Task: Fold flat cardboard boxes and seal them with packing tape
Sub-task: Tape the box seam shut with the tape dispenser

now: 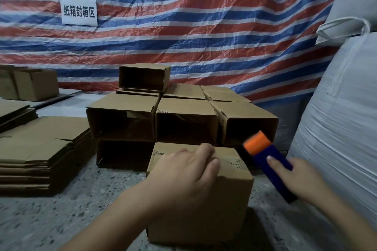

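A folded brown cardboard box stands on the speckled floor in front of me. My left hand rests on its top, fingers curled over the far edge. To the right, my right hand grips a blue tape tool with an orange end, held in the air beside the box, orange end pointing up and away. A stack of flat cardboard boxes lies on the floor at the left.
Several folded boxes with open ends are piled behind the near box. More cardboard boxes sit at the far left. Large white sacks crowd the right side. A striped tarp with a white sign hangs behind.
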Demonstrator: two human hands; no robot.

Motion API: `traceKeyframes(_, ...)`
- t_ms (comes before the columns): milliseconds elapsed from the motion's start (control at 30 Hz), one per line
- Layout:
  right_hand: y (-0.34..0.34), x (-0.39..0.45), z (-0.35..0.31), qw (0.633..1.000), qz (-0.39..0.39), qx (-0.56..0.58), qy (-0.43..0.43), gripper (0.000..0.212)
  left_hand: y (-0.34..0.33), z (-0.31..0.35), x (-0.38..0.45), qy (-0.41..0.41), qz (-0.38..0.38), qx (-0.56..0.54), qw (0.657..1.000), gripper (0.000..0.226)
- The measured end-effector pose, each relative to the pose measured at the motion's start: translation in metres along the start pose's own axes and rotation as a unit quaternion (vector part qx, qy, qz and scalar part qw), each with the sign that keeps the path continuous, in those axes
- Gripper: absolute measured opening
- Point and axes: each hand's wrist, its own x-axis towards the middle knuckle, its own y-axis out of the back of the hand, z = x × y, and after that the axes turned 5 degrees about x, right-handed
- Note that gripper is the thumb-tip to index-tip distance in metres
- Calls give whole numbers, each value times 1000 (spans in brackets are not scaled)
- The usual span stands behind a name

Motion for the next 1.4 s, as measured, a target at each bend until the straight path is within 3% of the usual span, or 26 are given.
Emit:
traceKeyframes(167, 58, -2, -68, 983, 19, 177, 47, 71, 4, 1, -1, 11, -12, -32, 999, 33)
traceKeyframes(300, 72, 4, -125, 954, -121, 269, 60, 76, 10, 2, 0, 24, -22, -72, 997, 31)
traceKeyframes(400, 67, 11, -155, 931, -229, 277, 64, 70, 17, 1, -1, 33, -22, -112, 993, 34)
traceKeyframes(567, 57, 25, -184, 914, -314, 246, 72, 53, 25, -8, -1, 56, -24, -230, 971, 36)
traceKeyframes(667, 52, 30, -191, 917, -348, 189, 58, 49, 24, -18, 0, 75, 5, -345, 936, 34)
traceKeyframes(733, 45, 30, -195, 919, -363, 139, 63, 59, 24, -21, 3, 103, 41, -420, 901, 34)
traceKeyframes(800, 42, 31, -199, 923, -362, 117, 59, 72, 25, -20, 11, 178, 87, -514, 834, 36)
traceKeyframes(867, 41, 33, -201, 921, -370, 108, 59, 75, 29, -20, 18, 255, 129, -607, 742, 45)
traceKeyframes(933, 40, 35, -203, 918, -378, 106, 56, 75, 33, -26, 22, 271, 149, -647, 697, 56)
traceKeyframes(1100, 38, 37, -205, 913, -394, 94, 52, 55, 38, -34, 19, 227, 150, -657, 703, 58)
traceKeyframes(1267, 38, 41, -204, 916, -387, 92, 46, 79, 37, -34, 23, 263, 145, -655, 693, 31)
traceKeyframes(1400, 39, 41, -204, 915, -391, 88, 46, 77, 34, -34, 27, 277, 145, -652, 690, 19)
